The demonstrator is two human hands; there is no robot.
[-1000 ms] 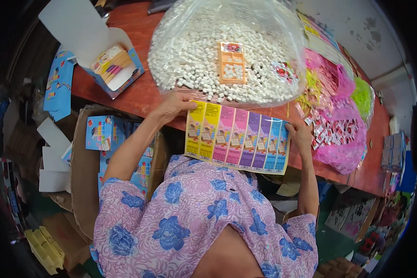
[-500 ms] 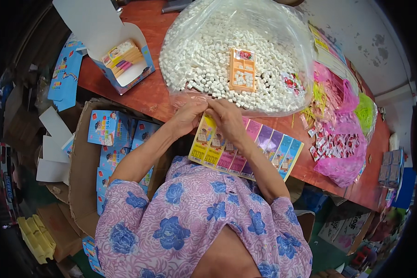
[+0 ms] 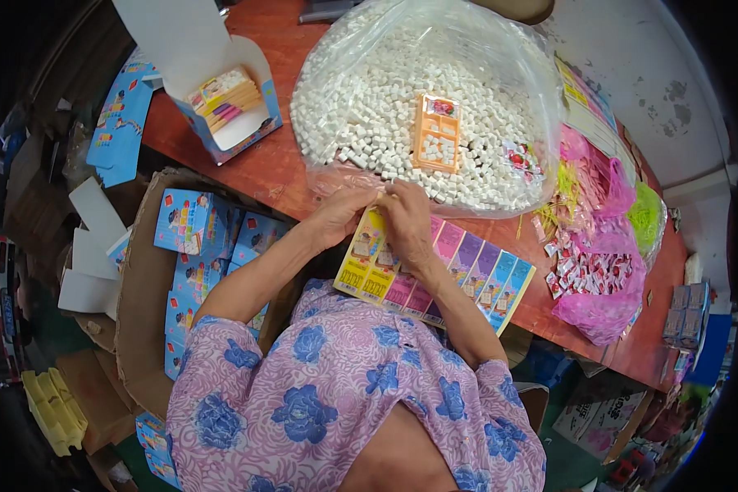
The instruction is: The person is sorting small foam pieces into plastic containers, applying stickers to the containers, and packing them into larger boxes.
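My left hand (image 3: 344, 216) and my right hand (image 3: 406, 221) meet at the upper left corner of a colourful sheet of printed labels (image 3: 435, 283). Both have their fingers closed in a pinch there; the fingertips are partly hidden. The sheet has yellow, pink, purple and blue strips and slants over the table's near edge, with my right forearm crossing above it. Just beyond my hands lies a large clear plastic bag (image 3: 344, 74) full of small white cubes (image 3: 369, 148). On the cubes rests an orange compartment tray (image 3: 419, 152) holding some white cubes and a red-printed packet.
Left on the red table (image 3: 250, 176) stands an open display box (image 3: 258, 135) with packs inside. Below it, a carton (image 3: 139, 328) holds blue boxes (image 3: 190, 221). To the right are a pink bag (image 3: 603, 316) of small red-and-white packets (image 3: 582, 271) and a green bag (image 3: 646, 215).
My hands stay together at the sheet's corner, with the right fingers slightly shifted. The bag and table items sit a little lower in view.
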